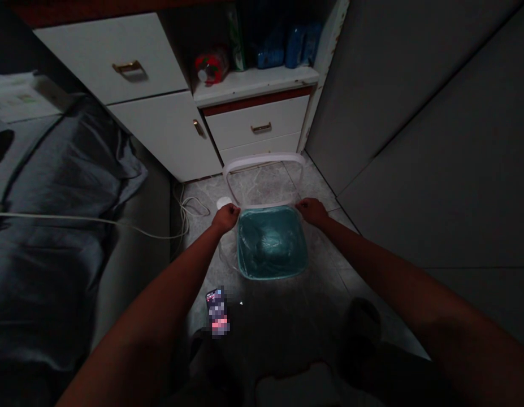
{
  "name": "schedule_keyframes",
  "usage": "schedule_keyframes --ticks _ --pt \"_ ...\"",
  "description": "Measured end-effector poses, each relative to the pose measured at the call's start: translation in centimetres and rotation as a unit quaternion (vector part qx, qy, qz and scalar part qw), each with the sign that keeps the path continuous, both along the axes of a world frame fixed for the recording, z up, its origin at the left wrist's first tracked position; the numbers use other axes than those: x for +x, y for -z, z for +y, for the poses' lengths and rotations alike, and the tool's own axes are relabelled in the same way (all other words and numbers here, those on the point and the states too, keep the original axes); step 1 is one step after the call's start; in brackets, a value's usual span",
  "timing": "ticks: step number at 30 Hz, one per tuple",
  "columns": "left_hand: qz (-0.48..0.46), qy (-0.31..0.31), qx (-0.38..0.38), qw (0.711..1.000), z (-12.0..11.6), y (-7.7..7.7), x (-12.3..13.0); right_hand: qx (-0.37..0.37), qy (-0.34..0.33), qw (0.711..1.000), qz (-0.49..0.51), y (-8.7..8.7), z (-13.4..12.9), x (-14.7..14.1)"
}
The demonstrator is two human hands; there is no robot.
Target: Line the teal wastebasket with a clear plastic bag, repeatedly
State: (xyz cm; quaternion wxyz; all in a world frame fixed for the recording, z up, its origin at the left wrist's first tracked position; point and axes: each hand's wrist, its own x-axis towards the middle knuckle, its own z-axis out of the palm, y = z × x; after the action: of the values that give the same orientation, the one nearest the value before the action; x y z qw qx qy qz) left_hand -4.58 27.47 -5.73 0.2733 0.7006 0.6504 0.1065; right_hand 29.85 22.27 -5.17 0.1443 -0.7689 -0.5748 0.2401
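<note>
At far left I record a grey fabric cover (58, 271), creased, with a white box (24, 99) lying on its upper part. A white cable (96, 219) crosses the cover and ends in loose loops on the tiled floor (262, 183). Next is a white cabinet: upper drawer (96, 59) and cupboard door (166, 138), brass-coloured handles, both closed. A smartphone (217, 311), screen lit and pixelated, lies on the floor near the bin's near left corner.

My left hand (226, 216) is at the bin's far left corner; its grip is narrow, fingers pinched on the edge of a clear plastic liner (272, 243). A white rounded object (223, 202), not identifiable, is just beyond that hand. The liner lies inside a teal bin (275, 276), which stands on the floor between my arms. A pale hinged frame (265, 159) is raised at the bin's far side. Beyond it, a shelf (262, 82) carries a red-labelled bottle (213, 66) and blue packs (287, 51), above a closed lower drawer (257, 125).

My right hand (312, 211) is at the far right corner, its grip likewise narrow, pinching the liner's edge. Grey wardrobe panels (423, 141) occupy the right side.
</note>
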Motion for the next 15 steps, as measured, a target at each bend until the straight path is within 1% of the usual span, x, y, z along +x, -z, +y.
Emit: schedule_keyframes --ticks 3,5,7,8,9,10,11,12,13,14,15 --pt "-0.009 -0.005 -0.003 1.0 0.1 -0.1 0.3 -0.004 -0.001 1.0 0.018 0.3 0.3 -0.1" --pt "-0.014 -0.02 0.003 1.0 -0.3 -0.6 0.4 0.017 0.03 0.999 0.017 -0.4 -0.1 -0.4" --pt "-0.014 -0.042 0.056 0.997 -1.3 -1.5 0.3 0.083 0.076 0.994 -0.005 -1.9 -1.2 -1.0" --pt "-0.012 -0.047 0.099 0.994 -2.2 -2.2 0.1 0.122 0.085 0.989 -0.015 -2.8 -2.1 -1.5" --pt "-0.011 -0.038 0.146 0.988 -3.4 -3.0 0.0 0.151 0.069 0.986 -0.018 -3.6 -3.1 -2.0" --pt "-0.01 -0.01 0.186 0.983 -4.9 -3.9 -0.2 0.161 0.024 0.987 -0.014 -4.4 -4.2 -2.6" --pt "-0.011 0.034 0.211 0.977 -6.5 -4.8 -0.3 0.15 -0.044 0.988 -0.003 -4.9 -5.2 -3.4" --pt "-0.012 0.096 0.214 0.972 -8.4 -5.7 -0.4 0.122 -0.125 0.985 0.008 -5.2 -6.2 -4.3" --pt "-0.012 0.161 0.203 0.966 -10.3 -6.5 -0.4 0.082 -0.21 0.974 0.016 -5.2 -7.0 -5.4" --pt "-0.009 0.225 0.183 0.957 -12.2 -7.2 -0.3 0.036 -0.289 0.956 0.016 -4.9 -7.5 -6.5" --pt "-0.003 0.284 0.16 0.945 -14.0 -7.7 0.0 -0.013 -0.354 0.935 0.005 -4.3 -7.8 -7.8"
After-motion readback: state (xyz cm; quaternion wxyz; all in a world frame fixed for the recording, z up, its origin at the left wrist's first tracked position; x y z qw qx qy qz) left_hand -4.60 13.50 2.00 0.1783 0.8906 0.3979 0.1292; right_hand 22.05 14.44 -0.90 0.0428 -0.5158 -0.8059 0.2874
